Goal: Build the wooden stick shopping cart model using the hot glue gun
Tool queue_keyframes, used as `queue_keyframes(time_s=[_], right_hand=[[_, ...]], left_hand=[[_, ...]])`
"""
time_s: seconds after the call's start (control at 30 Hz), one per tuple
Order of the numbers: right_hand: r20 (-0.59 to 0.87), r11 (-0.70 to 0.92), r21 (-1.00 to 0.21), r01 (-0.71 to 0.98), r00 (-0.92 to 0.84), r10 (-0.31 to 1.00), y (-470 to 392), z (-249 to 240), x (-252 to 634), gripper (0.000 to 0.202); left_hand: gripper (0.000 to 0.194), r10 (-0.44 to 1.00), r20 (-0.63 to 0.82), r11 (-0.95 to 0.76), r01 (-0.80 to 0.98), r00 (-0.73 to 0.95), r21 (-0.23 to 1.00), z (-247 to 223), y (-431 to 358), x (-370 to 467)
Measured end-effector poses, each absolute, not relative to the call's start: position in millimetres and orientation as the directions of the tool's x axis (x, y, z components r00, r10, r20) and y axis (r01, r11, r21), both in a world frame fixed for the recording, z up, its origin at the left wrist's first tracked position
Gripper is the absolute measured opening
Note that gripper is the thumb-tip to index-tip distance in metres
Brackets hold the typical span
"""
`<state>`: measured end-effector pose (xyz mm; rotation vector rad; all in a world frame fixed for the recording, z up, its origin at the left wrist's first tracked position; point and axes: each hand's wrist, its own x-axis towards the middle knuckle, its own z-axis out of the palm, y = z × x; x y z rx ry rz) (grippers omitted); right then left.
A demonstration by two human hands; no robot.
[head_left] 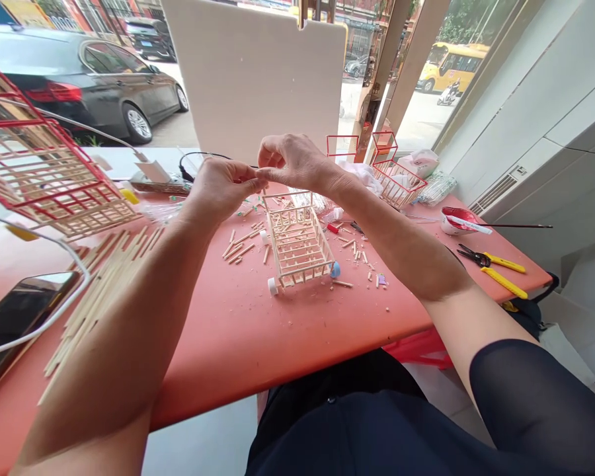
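A small wooden-stick cart (302, 244) with white and blue bottle-cap wheels stands upright on the red table. Above its far left corner, my left hand (223, 184) is closed in a pinch. My right hand (297, 162) meets it there, thumb and fingertips drawn together and touching the left fingertips. Whatever lies between the fingers is too small to make out. Short cut wooden sticks (238, 250) are scattered left of the cart, and more bits lie to its right.
Long sticks (99, 297) and a phone (24, 311) lie at left, below a red-edged stick model (44, 165). Yellow-handled pliers (496, 264) and a red paint cup (459, 221) are at right. A white board (262, 79) stands behind; red-rimmed carts (396, 182) sit farther back.
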<state>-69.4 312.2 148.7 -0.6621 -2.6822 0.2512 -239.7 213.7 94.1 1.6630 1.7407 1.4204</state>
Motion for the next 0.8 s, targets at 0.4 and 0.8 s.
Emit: queue_keyframes(time_s=[0.4,0.8], right_hand=[[0.294,0.842,-0.294,0.453,-0.795,0.530,301,150,-76,0.011],[0.310,0.825,-0.373,0.425,-0.781,0.542,298,148,-74,0.007]], left_hand=[[0.020,0.934,0.279,-0.123,0.532,-0.223,0.838,99,213,-249],[0.024,0.978,0.010,0.076,0.398,-0.208,0.914,81,213,-258]])
